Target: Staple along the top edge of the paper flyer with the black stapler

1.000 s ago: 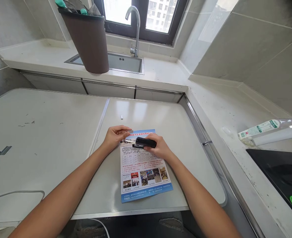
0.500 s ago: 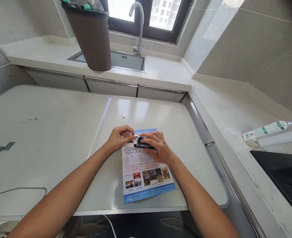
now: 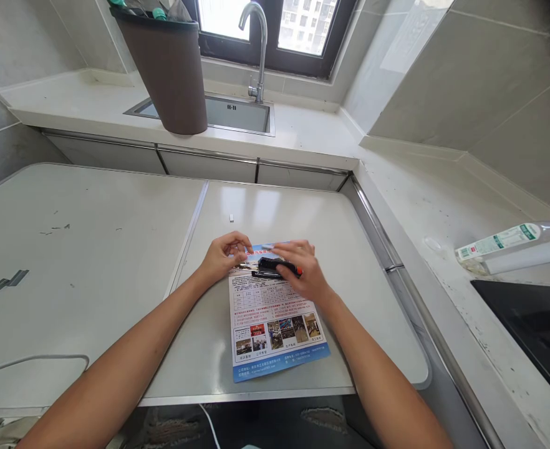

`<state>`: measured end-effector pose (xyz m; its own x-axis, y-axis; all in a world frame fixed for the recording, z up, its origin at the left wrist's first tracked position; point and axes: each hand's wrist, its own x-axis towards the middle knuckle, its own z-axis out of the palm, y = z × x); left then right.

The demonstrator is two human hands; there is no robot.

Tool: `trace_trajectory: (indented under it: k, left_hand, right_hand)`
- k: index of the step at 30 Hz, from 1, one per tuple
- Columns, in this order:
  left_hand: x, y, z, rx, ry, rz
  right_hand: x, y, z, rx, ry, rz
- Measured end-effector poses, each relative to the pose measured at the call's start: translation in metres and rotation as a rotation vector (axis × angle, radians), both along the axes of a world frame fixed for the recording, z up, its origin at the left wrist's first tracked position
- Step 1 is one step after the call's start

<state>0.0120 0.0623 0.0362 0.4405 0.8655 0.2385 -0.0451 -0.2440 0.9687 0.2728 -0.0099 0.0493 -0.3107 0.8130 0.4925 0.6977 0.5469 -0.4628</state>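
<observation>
A black stapler point(image 3: 270, 267) lies across the upper part of a printed flyer point(image 3: 275, 318), its slim metal rail sticking out to the left. My left hand point(image 3: 227, 254) is closed at the tip of that rail, thumb and fingers bent together. Around the stapler's right end is my right hand point(image 3: 303, 268), the thumb low and the fingers stretched over the top, slightly blurred. A small silvery piece point(image 3: 266, 247) shows at the right fingertips; I cannot make out exactly what it is. Beneath the right palm, an orange-red spot shows at the stapler's end.
Beyond the hands, a small pale strip point(image 3: 231, 218) lies on the white table point(image 3: 153, 206). Grey tape pieces point(image 3: 6, 284) and a white cable point(image 3: 32, 357) are on the left. A brown bin point(image 3: 176, 81) stands by the sink point(image 3: 237, 115); a clear bottle point(image 3: 513, 243) lies right.
My right hand has shifted a little right and its fingers have lifted, baring more of the stapler. The silvery piece has moved from between both hands to the right fingertips.
</observation>
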Motion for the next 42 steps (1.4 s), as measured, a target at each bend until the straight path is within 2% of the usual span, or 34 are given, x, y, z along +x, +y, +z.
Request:
trace_trajectory:
  k: [2,4,7,11,18,24,28,36,42]
  left_hand:
    - [-0.007,0.007,-0.001,0.059,0.076,0.083]
    - [-0.015,0.015,-0.003,0.208,0.315,0.191]
    - [-0.023,0.025,-0.007,0.456,0.688,0.302]
    - [-0.024,0.030,-0.015,0.520,0.856,0.379]
    - [-0.021,0.032,-0.020,0.505,0.906,0.404]
    - [-0.023,0.035,-0.017,0.436,0.855,0.361]
    - [-0.020,0.034,-0.017,0.481,0.932,0.370]
    - [-0.012,0.034,-0.024,0.531,1.063,0.336]
    - [-0.011,0.033,-0.022,0.515,1.130,0.341]
  right_hand:
    - [0.016,0.009,-0.004,-0.018,0.155,-0.182]
    - [0.035,0.020,-0.013,-0.052,0.235,-0.361]
    - [0.057,0.033,-0.030,-0.198,0.216,-0.480]
    - [0.062,0.038,-0.045,-0.304,0.202,-0.456]
    - [0.059,0.043,-0.052,-0.223,0.130,-0.503]
    - [0.054,0.040,-0.044,-0.257,0.197,-0.491]
    - [0.051,0.038,-0.038,-0.287,0.167,-0.479]
    - [0.054,0.039,-0.045,-0.271,0.088,-0.387]
    - [0.051,0.038,-0.040,-0.299,0.106,-0.468]
